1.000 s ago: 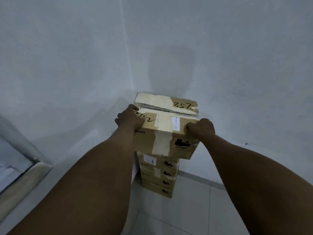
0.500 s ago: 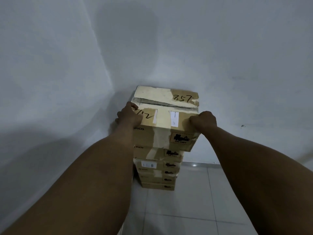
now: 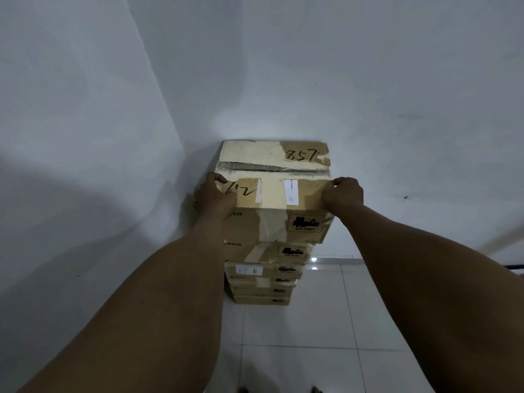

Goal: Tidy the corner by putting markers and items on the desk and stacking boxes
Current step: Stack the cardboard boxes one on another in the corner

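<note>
A tall stack of brown cardboard boxes (image 3: 263, 273) stands on the tiled floor in the wall corner. The top box (image 3: 272, 194) has taped flaps and "857" handwritten on it, and it sits level on the stack. My left hand (image 3: 215, 194) grips its near left corner, thumb on top and fingers round the side. At the near right corner, my right hand (image 3: 343, 194) holds the box with curled fingers. No markers are in view.
Two white walls (image 3: 368, 80) meet just behind and left of the stack. Light floor tiles (image 3: 312, 336) stretch in front and to the right. A dark strip (image 3: 514, 266) crosses the far right edge near the floor.
The view has swung right, so the object at lower left is out of sight. The top box has turned square with the stack and sits closer to the walls. Both hands kept their hold.
</note>
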